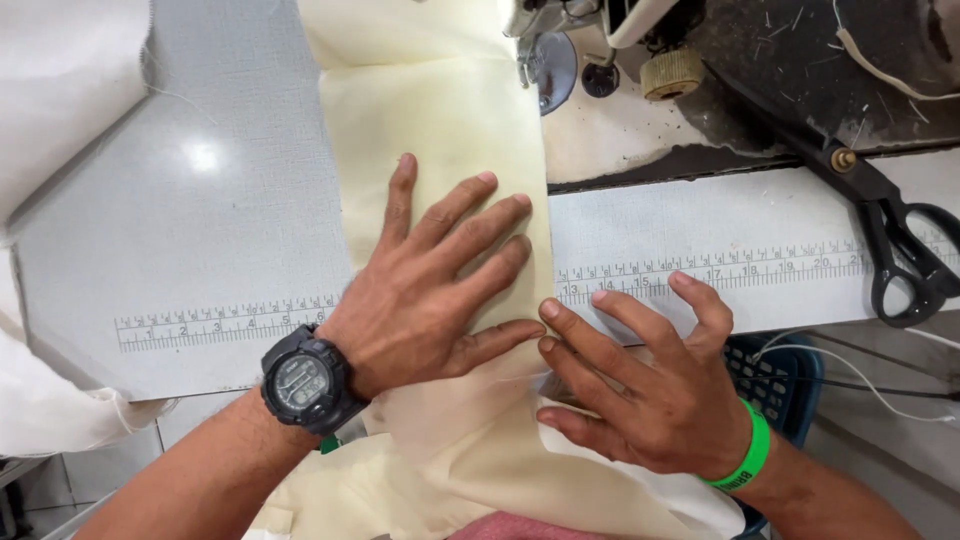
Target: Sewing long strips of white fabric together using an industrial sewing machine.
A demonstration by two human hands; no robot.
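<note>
Head view: both forearms come in from the near edge of the table (200, 200). Left hand (430, 290) lies flat, palm down, fingers spread, pressing the cream fabric strip (440, 120) onto the table surface — nothing clamped, just pressure. Black digital watch (305, 380) on that wrist. Right hand (640, 380) sits at the near edge just right of the left, fingers apart and curled slightly; index and middle fingertips touch the fabric's right edge where it drops off the table, thumb rests on the table by the printed ruler scale (700, 275). Green wristband (750, 450) on the right wrist.

Fabric runs from the near edge across the table middle to the far edge, ending under the sewing machine's presser foot (525, 60). More cream cloth hangs down below the near edge.

Black scissors (900, 250) lie near the table's right edge, well apart from both hands. White cloth (60, 80) covers the far-left corner.
</note>
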